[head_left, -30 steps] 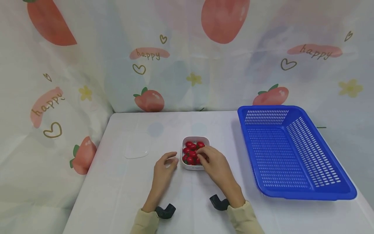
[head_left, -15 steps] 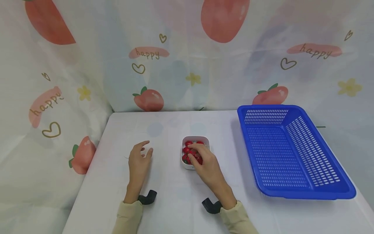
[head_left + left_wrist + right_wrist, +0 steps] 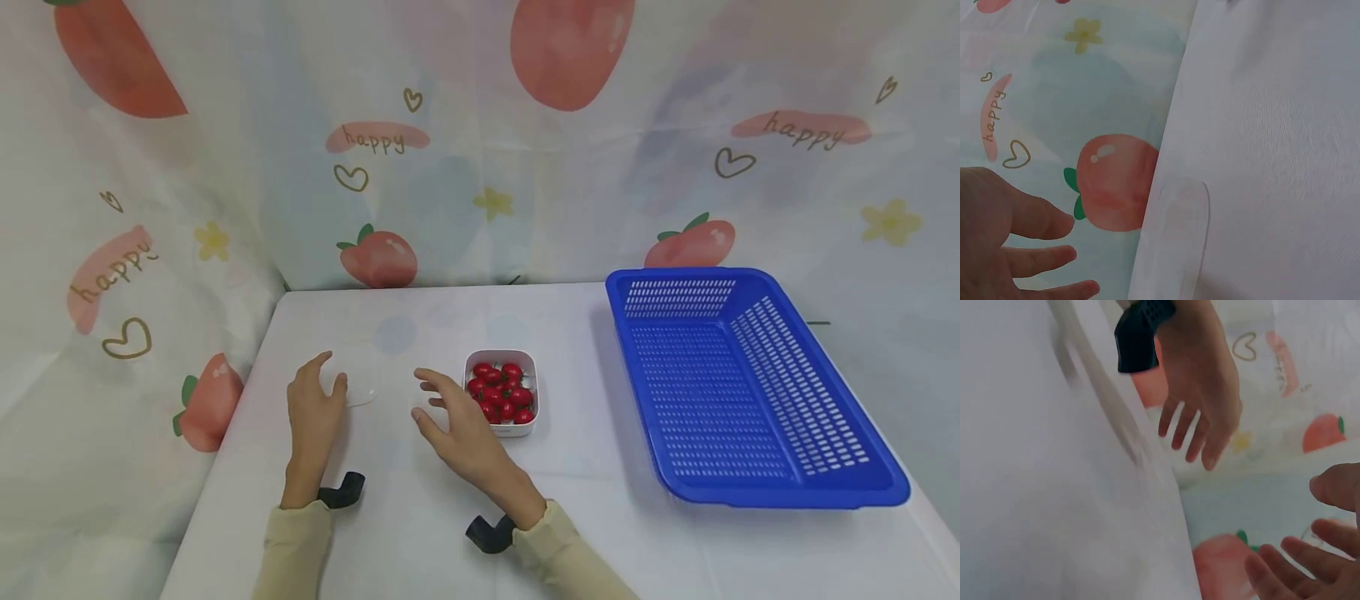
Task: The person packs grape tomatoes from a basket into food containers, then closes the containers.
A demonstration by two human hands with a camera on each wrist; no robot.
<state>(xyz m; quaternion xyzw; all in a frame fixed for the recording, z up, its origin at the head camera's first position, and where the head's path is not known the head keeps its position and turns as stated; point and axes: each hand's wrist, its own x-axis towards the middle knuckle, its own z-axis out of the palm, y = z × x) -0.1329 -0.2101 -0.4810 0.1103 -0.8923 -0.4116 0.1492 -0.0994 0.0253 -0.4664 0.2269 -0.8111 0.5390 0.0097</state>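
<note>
Over the left part of the table, my left hand [image 3: 311,412] hovers with fingers and thumb apart, holding nothing. A clear plastic lid [image 3: 362,399] lies flat just beside it, partly hidden by the hand in the head view; the left wrist view shows the lid [image 3: 1185,231] lying near the table edge. My right hand [image 3: 468,433] reaches leftward with spread fingers and nothing in them, between the lid and a small white punnet [image 3: 514,431]. Inside the punnet sit several red cherry tomatoes [image 3: 493,396]. The right wrist view catches both hands, the left hand [image 3: 1200,394] and right hand [image 3: 1310,569].
A large blue perforated plastic basket [image 3: 731,400] stands on the right of the white-covered table [image 3: 420,533]. Behind and to the left hangs a printed fabric backdrop [image 3: 450,200]. Black curved pieces [image 3: 491,534] sit at both wrists.
My left hand has moved left from beside the punnet to the lid. My right hand has come off the tomatoes and moved left, its fingers opening out. The punnet and basket have stayed put.
</note>
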